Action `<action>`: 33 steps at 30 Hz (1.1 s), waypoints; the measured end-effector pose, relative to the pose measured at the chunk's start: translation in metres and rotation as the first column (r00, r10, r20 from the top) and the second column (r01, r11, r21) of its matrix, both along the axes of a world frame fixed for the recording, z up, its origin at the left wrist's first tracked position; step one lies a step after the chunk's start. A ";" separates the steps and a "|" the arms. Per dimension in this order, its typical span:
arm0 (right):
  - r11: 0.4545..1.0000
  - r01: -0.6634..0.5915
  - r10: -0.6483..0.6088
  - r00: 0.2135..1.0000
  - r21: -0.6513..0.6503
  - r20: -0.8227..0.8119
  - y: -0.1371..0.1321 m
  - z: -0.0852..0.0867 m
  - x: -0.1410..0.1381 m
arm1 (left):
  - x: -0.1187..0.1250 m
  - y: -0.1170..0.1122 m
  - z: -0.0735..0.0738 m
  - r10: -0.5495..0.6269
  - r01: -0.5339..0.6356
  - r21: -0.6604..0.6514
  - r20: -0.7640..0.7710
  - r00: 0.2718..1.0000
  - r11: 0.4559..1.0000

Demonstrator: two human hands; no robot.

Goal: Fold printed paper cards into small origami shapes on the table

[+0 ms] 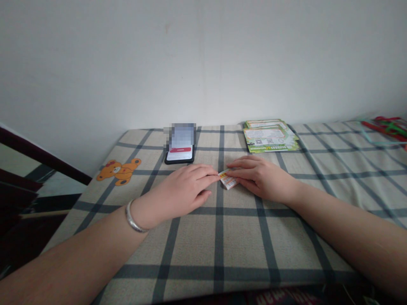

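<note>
A small folded paper [229, 181], white with yellow and orange print, lies on the checked cloth between my hands. My right hand [263, 178] rests over its right side, the fingers pressed on it and the thumb along its near edge. From the left, my left hand [187, 186] reaches in with its fingers stretched out low over the cloth. Its index fingertip meets the paper's upper left corner, while the thumb stays apart from it. A silver bangle [135, 218] circles my left wrist.
A phone [179, 144] with a lit screen lies behind my left hand. Green-and-white printed leaflets [270, 137] are stacked near the wall. A flat orange bear figure [119, 171] is at the left. Red and green items [389, 129] lie far right.
</note>
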State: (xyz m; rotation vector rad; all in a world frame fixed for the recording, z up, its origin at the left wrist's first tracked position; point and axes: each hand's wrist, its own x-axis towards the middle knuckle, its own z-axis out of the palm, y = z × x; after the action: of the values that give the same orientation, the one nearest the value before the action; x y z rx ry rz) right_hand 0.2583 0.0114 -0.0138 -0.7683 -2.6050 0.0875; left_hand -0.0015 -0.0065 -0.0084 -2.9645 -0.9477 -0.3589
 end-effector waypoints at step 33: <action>0.996 0.090 -0.090 0.996 0.010 0.014 0.007 -0.001 0.005 | 0.005 -0.010 0.003 0.037 -0.038 0.000 -0.058 0.998 0.999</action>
State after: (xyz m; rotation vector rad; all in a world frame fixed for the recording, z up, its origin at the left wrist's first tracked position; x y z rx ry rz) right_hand 0.2636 0.0182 -0.0149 -0.8851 -2.5777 0.0433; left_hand 0.0038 -0.0168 -0.0055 -2.9358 -0.9959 -0.2709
